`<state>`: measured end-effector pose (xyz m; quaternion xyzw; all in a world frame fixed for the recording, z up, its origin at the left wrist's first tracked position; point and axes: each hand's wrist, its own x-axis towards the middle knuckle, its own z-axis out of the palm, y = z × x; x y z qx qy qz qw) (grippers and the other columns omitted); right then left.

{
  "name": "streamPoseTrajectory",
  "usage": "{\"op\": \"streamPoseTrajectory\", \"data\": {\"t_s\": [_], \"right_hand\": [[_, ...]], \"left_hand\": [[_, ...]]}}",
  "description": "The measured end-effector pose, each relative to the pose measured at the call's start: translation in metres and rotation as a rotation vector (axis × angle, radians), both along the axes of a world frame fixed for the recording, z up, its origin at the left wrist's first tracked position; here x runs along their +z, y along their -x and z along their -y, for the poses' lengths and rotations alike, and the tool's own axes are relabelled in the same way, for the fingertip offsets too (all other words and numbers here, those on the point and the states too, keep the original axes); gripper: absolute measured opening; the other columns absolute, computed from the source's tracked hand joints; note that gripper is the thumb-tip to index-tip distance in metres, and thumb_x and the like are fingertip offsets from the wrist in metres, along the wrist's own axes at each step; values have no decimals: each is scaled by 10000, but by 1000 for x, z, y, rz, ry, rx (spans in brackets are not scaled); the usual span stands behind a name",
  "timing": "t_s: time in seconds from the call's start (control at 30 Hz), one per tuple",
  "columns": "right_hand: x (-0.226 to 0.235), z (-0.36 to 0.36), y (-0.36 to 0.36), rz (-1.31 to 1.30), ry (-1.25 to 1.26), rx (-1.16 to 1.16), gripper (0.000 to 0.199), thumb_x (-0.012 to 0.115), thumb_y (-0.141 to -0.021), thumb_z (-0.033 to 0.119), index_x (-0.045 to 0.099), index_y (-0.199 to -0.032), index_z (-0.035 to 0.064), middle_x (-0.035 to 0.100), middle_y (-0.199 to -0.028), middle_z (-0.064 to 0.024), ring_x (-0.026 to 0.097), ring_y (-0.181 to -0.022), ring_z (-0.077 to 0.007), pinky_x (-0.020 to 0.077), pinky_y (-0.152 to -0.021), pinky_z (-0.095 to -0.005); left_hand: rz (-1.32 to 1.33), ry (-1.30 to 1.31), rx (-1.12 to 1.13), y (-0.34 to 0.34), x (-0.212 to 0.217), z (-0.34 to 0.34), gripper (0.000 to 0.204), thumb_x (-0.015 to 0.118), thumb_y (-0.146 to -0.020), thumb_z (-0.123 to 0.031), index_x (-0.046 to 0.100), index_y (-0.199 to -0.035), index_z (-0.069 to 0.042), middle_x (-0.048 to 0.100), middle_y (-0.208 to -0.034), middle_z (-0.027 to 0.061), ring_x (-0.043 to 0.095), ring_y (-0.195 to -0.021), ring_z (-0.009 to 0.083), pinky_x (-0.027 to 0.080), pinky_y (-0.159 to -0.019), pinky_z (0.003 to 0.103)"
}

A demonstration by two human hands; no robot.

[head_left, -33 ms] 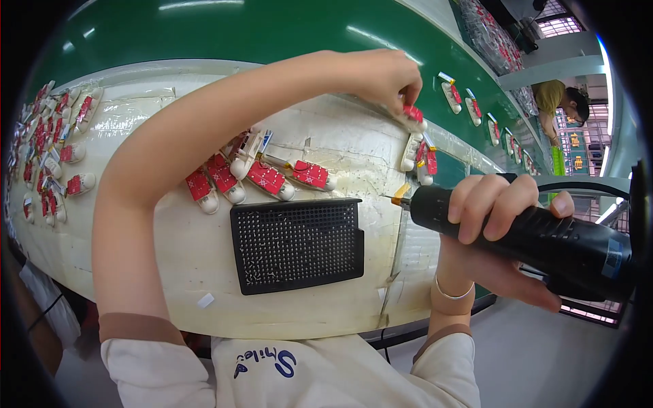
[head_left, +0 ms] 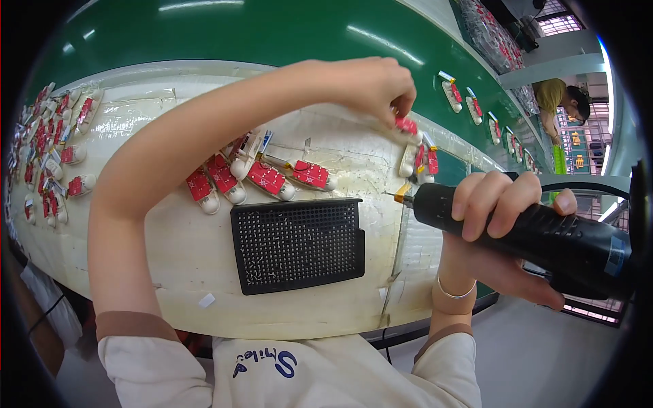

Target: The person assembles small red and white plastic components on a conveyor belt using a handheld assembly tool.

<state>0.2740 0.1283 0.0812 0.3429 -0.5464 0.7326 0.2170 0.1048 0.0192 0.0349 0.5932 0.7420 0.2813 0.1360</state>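
Cream tape-patched worktable (head_left: 183, 262) beside green surface (head_left: 272, 30), black perforated tray (head_left: 239, 251) on it, left hand (head_left: 381, 88) pinching red-and-white part (head_left: 407, 127) at worktable's far right side, right hand (head_left: 493, 211) wrapped round black power screwdriver (head_left: 568, 246), co-worker (head_left: 549, 95) beyond, grey floor (head_left: 524, 353).

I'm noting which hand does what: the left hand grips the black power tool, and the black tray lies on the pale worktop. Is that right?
Not quite: the head view shows the right hand gripping the black power tool, not the left. The black tray does lie on the pale worktop.
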Motion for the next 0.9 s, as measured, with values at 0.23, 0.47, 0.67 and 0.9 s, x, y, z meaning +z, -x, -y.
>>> {"op": "streamPoseTrajectory", "data": {"t_s": [0.23, 0.47, 0.67, 0.9], "right_hand": [[-16, 9, 23, -17, -3, 51, 923, 411, -643, 835, 316, -1225, 124, 432, -721, -61, 467, -518, -158, 424, -505, -313], [-34, 10, 32, -31, -49, 82, 900, 407, -667, 817, 297, -1220, 116, 451, -726, -82, 495, -538, -182, 450, -530, -327], [-36, 13, 35, -16, -52, 114, 888, 404, -671, 816, 301, -1206, 114, 456, -728, -91, 499, -536, -185, 455, -534, -330], [-36, 16, 38, -16, -51, 79, 885, 355, -679, 821, 307, -1198, 106, 461, -698, -91, 485, -502, -179, 451, -504, -316]], "left_hand": [[100, -24, 117, -63, -15, 66, 152, 701, -681, -83, 618, -780, -3, 606, -745, 95, 606, -717, 246, 483, -654, 337], [127, -26, 105, -62, -16, 66, 151, 704, -687, -91, 609, -765, -3, 594, -737, 85, 597, -718, 254, 477, -658, 337], [135, -31, 118, -63, -18, 67, 137, 708, -680, -86, 621, -746, -3, 588, -722, 81, 593, -707, 245, 477, -649, 331], [151, -31, 115, -62, -17, 64, 125, 712, -671, -78, 636, -733, -1, 582, -705, 79, 589, -686, 245, 476, -639, 329]]}}
